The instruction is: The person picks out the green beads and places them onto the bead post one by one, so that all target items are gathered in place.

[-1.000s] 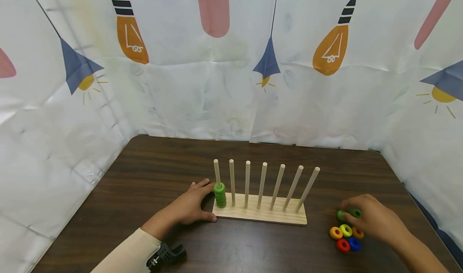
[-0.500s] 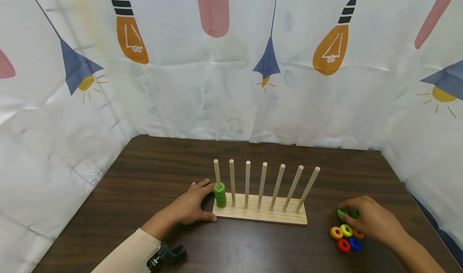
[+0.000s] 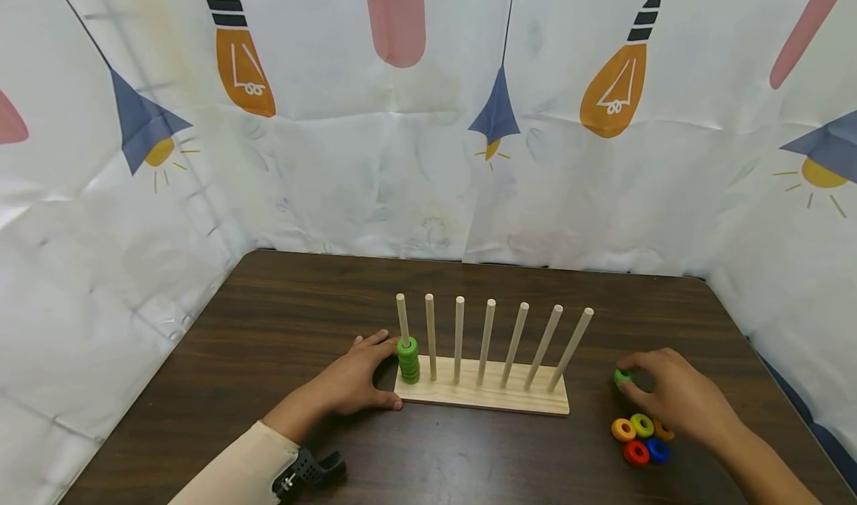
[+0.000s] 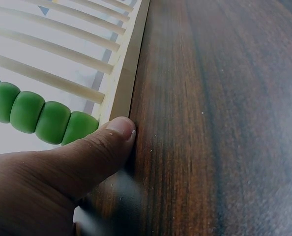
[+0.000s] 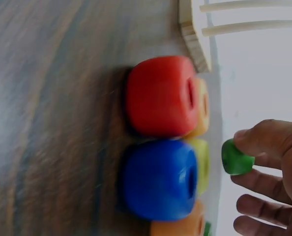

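Observation:
A wooden peg stand (image 3: pixel 482 397) with a row of upright pegs sits mid-table. Green beads (image 3: pixel 408 360) are stacked on its leftmost peg. My left hand (image 3: pixel 358 378) holds the stand's left end, its thumb (image 4: pixel 121 129) against the front corner and fingers reaching toward the back. At the right, my right hand (image 3: pixel 683 393) pinches a single green bead (image 5: pixel 236 158) between thumb and finger; its other fingers are spread loosely. The bead is raised over the table, left of the wrist. A bit of another green bead (image 5: pixel 207 228) shows behind the loose pile in the right wrist view.
Below the right hand lie loose beads: red (image 3: pixel 636 453), blue (image 3: pixel 658 450), orange (image 3: pixel 623 430), yellow-green (image 3: pixel 641 425) and a darker orange one (image 3: pixel 663 430). The dark wood table (image 3: pixel 321 282) ends at a white printed curtain (image 3: pixel 428 193) behind.
My right hand has moved left and slightly up with the green bead, away from the spot above the pile. The left hand and the peg stand have stayed put.

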`<action>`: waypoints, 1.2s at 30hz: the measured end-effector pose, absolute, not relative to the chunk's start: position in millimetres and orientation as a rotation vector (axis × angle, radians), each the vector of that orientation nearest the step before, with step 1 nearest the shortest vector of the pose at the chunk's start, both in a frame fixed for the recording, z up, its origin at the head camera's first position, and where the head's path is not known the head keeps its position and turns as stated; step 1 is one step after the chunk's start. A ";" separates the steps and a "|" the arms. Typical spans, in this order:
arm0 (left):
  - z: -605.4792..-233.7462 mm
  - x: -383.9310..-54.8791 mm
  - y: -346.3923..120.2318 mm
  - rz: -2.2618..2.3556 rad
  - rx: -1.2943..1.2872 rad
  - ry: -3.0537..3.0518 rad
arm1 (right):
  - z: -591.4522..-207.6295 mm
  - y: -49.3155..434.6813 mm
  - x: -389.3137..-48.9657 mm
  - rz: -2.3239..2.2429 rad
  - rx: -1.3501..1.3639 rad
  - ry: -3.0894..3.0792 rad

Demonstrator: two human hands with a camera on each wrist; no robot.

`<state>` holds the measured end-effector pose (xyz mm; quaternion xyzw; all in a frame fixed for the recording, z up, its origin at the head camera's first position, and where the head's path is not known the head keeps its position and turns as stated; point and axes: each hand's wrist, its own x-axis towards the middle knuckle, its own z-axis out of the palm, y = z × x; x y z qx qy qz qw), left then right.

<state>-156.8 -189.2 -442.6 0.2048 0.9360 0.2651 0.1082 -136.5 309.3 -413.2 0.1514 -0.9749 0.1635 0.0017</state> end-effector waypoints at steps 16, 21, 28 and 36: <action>-439.6 -156.0 -188.1 0.774 0.576 2.748 | -375.9 285.5 -129.9 0.528 0.490 -2.876; -439.1 -155.6 -188.0 0.780 0.585 2.748 | -362.9 279.9 -129.2 0.501 0.513 -2.846; -440.1 -156.4 -187.8 0.784 0.584 2.744 | -346.9 273.0 -129.3 0.460 0.596 -2.724; -440.9 -156.3 -188.1 0.785 0.581 2.745 | -328.4 265.5 -128.2 0.413 0.651 -2.634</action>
